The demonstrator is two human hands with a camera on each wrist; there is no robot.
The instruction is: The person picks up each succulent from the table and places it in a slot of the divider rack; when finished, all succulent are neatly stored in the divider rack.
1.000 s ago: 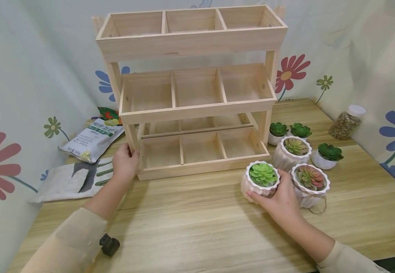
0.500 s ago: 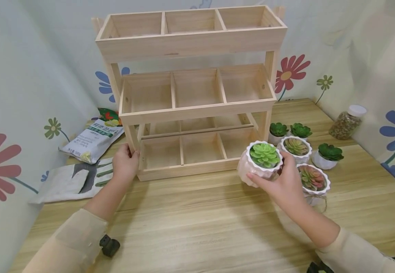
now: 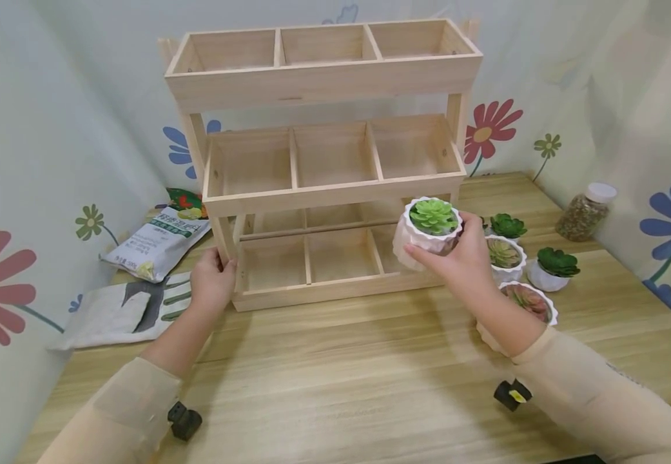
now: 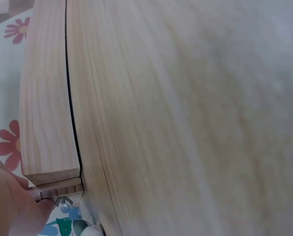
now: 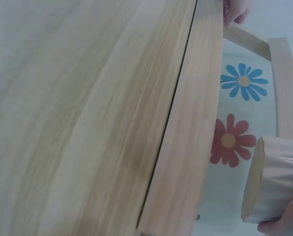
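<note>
Work glove [image 3: 120,316]: lies flat at the far left of the tabletop [image 3: 323,380], its striped fingers toward the left hand
Printed bag [image 3: 158,245]: lies behind the glove, left of the rack
Left hand [image 3: 212,280]: clamped on the lower left upright of the rack, fingers curled about the wood; the farther hand from the lifted pot
Three-tier wooden planter rack [image 3: 323,84]: stands upright, long axis left to right, three compartments to each visible front trough
Bottom right compartment [image 3: 383,248]: partly masked by the lifted pot in the head view
Scalloped white pot with bright-green succulent [image 3: 407,235]: squat, no marked long axis, near upright, held clear of the tabletop
Key relation: pot before the rack's right end, seen across the bottom trough's right compartment and just under the middle trough's front board; whether its base is over the compartment or short of it cannot be told
Right hand [image 3: 463,258]: clamped on this pot from its right side, thumb across the near wall, far fingers hidden; rack ahead and to the left
Potted succulents [image 3: 503,254]: a group on the tabletop to the right, partly behind the right forearm
White-capped jar [image 3: 584,212]: far right, granular contents
</note>
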